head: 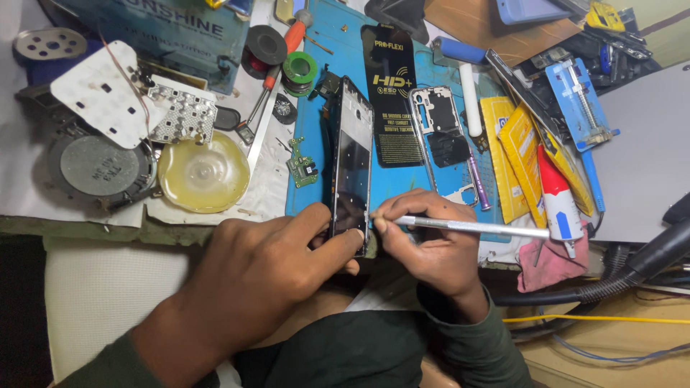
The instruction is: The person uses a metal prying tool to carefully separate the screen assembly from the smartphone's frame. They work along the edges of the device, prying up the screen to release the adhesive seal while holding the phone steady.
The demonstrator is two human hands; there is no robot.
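Observation:
An opened phone body stands on its long edge on the blue work mat, its dark inside facing right. My left hand grips its near end, thumb and fingers pressed against the frame. My right hand holds a thin silver metal tool like a pen, with the tip touching the phone's lower right edge beside my left fingertip. A small green circuit board lies just left of the phone. A bare phone mid-frame lies to its right.
A black packet, yellow packets and a white glue bottle with a red cap crowd the right. A yellowish dish, a keypad sheet, solder spools, a screwdriver and a round speaker sit left. A black hose runs at right.

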